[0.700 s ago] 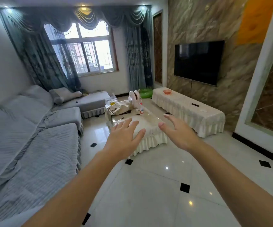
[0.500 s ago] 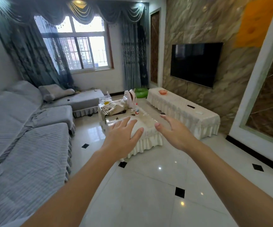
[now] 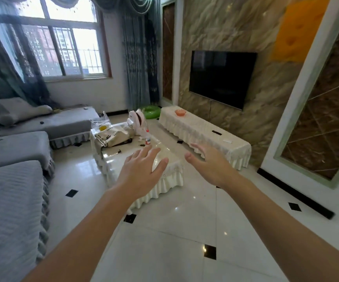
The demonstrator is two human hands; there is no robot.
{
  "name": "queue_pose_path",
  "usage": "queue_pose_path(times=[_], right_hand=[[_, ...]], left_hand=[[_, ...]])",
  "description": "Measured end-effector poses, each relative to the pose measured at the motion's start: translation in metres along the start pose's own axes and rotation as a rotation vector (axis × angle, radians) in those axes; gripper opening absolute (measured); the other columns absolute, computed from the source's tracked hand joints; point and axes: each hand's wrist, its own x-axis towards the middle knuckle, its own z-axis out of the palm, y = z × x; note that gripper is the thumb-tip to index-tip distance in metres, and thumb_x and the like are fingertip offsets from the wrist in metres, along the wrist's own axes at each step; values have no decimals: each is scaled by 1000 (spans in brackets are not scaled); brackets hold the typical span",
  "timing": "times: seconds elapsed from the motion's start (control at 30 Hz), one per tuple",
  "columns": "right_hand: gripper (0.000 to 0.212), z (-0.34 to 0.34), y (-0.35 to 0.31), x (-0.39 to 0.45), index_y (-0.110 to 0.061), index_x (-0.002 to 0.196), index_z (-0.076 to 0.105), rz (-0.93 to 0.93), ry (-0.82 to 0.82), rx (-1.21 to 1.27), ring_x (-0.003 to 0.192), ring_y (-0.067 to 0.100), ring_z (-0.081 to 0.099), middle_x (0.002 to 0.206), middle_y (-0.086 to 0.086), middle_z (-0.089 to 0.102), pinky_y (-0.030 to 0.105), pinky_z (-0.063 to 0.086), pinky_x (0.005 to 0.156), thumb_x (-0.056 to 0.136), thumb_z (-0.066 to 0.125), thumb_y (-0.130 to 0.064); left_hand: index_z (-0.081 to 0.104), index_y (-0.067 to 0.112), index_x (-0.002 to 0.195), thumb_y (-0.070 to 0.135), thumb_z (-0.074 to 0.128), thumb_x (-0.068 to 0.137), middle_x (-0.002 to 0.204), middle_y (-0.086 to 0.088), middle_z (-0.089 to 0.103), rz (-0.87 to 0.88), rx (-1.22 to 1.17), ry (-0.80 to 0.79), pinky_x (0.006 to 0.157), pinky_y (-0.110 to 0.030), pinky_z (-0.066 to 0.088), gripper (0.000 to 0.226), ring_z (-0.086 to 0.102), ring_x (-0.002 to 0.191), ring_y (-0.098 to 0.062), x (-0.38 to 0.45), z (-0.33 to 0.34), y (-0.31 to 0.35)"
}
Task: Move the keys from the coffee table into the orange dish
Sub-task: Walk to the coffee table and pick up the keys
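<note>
above the coffee table point(image 3: 111, 159), both hands' fingers spread, empty; bag point(image 3: 111, 136) print unreadable.

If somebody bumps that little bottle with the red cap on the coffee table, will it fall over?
Probably, yes. The little bottle stands upright and looks tall and narrow, so a nudge would likely tip it. The coffee table top looks glossy, so it may slide or roll afterward. It seems small and likely light. Both the left hand and right hand are open and not touching it.

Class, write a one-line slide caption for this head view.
Both empty hands, left hand and right hand, reach toward coffee table.
</note>
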Motion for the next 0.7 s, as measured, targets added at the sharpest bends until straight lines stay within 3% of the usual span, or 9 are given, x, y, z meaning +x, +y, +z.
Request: queue_pose_path(times=[0.3,0.47,0.7], right_hand=[[69,18,64,97,-28,143,41,38,4,-13,135,18,33,148,-3,41,29,24,96,86,39,-69],[69,18,115,167,-26,142,41,58,11,37,135,19,35,148,-2,41,39,29,108,87,40,-67],[74,10,168,278,-27,141,41,29,18,104,133,19,38,147,-3,44,37,30,104,82,37,-72]], left_hand=[[37,30,141,66,16,92,153,4,36,80,53,-38,109,-43,28,64,32,140,-20,107,49,-15],[38,29,143,66,17,91,153,2,37,97,87,-66,112,-42,27,67,31,141,-21,180,84,-8],[42,28,140,64,20,93,151,3,40,93,159,-53,110,-41,26,63,35,138,-21,290,113,1]])
